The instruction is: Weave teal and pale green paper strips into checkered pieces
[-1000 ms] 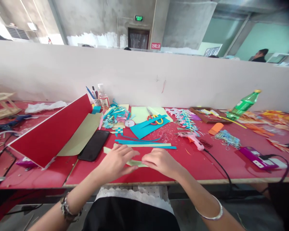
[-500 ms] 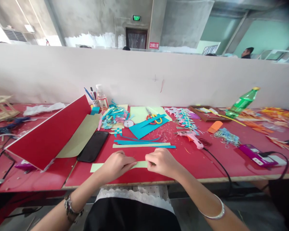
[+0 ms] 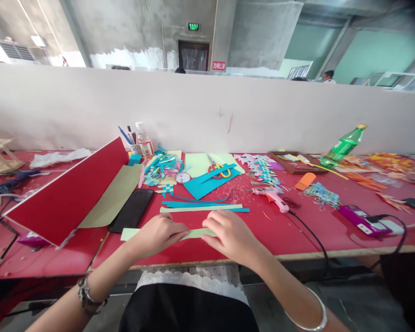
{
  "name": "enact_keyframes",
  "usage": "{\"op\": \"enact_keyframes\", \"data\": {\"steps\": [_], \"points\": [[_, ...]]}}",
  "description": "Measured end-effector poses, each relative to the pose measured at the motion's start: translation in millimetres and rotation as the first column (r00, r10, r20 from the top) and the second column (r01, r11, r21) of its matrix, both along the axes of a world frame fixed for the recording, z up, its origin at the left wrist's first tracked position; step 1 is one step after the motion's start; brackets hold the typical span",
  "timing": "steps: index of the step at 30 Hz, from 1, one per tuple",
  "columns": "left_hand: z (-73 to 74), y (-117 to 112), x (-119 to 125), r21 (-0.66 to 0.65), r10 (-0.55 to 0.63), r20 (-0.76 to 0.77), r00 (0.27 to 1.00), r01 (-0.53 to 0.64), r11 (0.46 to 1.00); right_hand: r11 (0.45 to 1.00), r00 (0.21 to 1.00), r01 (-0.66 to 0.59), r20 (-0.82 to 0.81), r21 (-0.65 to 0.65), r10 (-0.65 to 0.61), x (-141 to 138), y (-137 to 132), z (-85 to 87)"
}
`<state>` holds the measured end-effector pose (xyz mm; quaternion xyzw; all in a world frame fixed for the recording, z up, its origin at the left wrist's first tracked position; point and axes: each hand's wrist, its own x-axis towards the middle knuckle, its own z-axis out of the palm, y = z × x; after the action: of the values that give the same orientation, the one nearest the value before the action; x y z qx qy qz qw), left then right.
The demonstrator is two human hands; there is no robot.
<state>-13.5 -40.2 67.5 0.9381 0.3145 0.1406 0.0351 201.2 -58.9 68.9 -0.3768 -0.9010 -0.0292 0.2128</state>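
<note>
Near front edge of red table (image 3: 297, 240): left hand (image 3: 159, 235) and right hand (image 3: 230, 233) both pinched on pale green paper strip (image 3: 195, 233), flat on tabletop.

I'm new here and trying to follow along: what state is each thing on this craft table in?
pale green strip, lying flat, held by both hands
left hand, pinching the strip
right hand, fingers closed on the strip
scissors, lying flat
green bottle, capped, leaning
phone, lying flat, screen dark
glue gun, on its side, cord attached
</note>
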Motion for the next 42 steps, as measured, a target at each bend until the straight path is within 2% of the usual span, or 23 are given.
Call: {"op": "enact_keyframes", "data": {"steps": [3, 6, 11, 13, 16, 19, 23, 25, 27, 29, 30, 31, 32, 33, 35, 37, 39, 40, 42], "points": [[2.8, -2, 9, -0.007, 0.001, -0.031, 1.000, -0.001, 1.000, 0.997, 0.996, -0.007, 0.090, -0.081, 0.014, -22, -3, 2.2], [2.8, -1, 12, 0.102, -0.003, -0.035, 0.999, 0.007, 0.995, 0.994, 0.996, 0.047, 0.084, -0.101, -0.039, -29, -1, 0.3], [-9.5, 3, 11, 0.406, -0.029, -0.026, 0.999, 0.037, 0.913, 0.982, 1.000, 0.024, 0.019, -0.189, -0.021, -21, 4, -4.8], [-14.2, 6, 9, 0.467, -0.036, -0.024, 0.999, 0.043, 0.883, 0.976, 0.999, 0.030, -0.012, -0.217, -0.033, -15, 5, -5.6], [-16.4, 11, 0, 0.499, -0.006, -0.048, 0.999, 0.029, 0.866, 0.962, 0.994, 0.051, -0.075, -0.268, -0.073, -2, 6, -3.9], [-15.5, 15, -16, 0.497, 0.039, -0.090, 0.995, 0.010, 0.867, 0.945, 0.988, 0.055, -0.121, -0.323, -0.098, 17, 7, -0.4], [-18.4, 22, -56, 0.449, 0.138, -0.138, 0.981, -0.062, 0.891, 0.931, 0.971, 0.118, -0.154, -0.346, -0.181, 49, 10, 1.0], [-21.5, 25, -78, 0.399, 0.228, -0.135, 0.964, -0.158, 0.903, 0.922, 0.948, 0.182, -0.188, -0.343, -0.257, 64, 11, 0.3], [-23.8, 26, -91, 0.343, 0.373, -0.106, 0.922, -0.319, 0.884, 0.914, 0.922, 0.214, -0.238, -0.345, -0.305, 73, 11, -0.2], [-24.6, 24, -89, 0.225, 0.458, -0.063, 0.887, -0.435, 0.872, 0.913, 0.898, 0.206, -0.303, -0.353, -0.320, 72, 12, -0.6], [-24.5, 22, -82, 0.116, 0.456, -0.027, 0.890, -0.450, 0.886, 0.914, 0.883, 0.190, -0.345, -0.358, -0.318, 68, 12, -0.9], [-24.2, 20, -72, -0.022, 0.429, 0.035, 0.903, -0.428, 0.903, 0.915, 0.865, 0.167, -0.391, -0.368, -0.315, 61, 13, -1.6], [-23.8, 18, -60, -0.190, 0.380, 0.112, 0.918, -0.355, 0.915, 0.915, 0.840, 0.139, -0.445, -0.378, -0.311, 52, 13, -2.8], [-23.2, 17, -47, -0.342, 0.340, 0.205, 0.918, -0.259, 0.903, 0.913, 0.809, 0.101, -0.502, -0.396, -0.307, 41, 13, -4.7], [-21.0, 18, -21, -0.565, 0.311, 0.400, 0.862, -0.035, 0.824, 0.893, 0.719, 0.013, -0.616, -0.451, -0.321, 16, 13, -10.2], [-15.9, 24, -1, -0.660, 0.329, 0.571, 0.752, 0.181, 0.729, 0.843, 0.603, -0.108, -0.709, -0.527, -0.366, -10, 14, -17.2], [-7.3, 32, 11, -0.685, 0.401, 0.676, 0.619, 0.325, 0.652, 0.779, 0.530, -0.239, -0.750, -0.580, -0.395, -33, 14, -24.2], [-2.2, 37, 14, -0.680, 0.445, 0.709, 0.547, 0.362, 0.638, 0.749, 0.505, -0.292, -0.761, -0.594, -0.407, -42, 15, -27.2], [7.9, 45, 16, -0.661, 0.522, 0.748, 0.410, 0.384, 0.645, 0.705, 0.475, -0.364, -0.773, -0.608, -0.421, -53, 15, -32.8]]}}
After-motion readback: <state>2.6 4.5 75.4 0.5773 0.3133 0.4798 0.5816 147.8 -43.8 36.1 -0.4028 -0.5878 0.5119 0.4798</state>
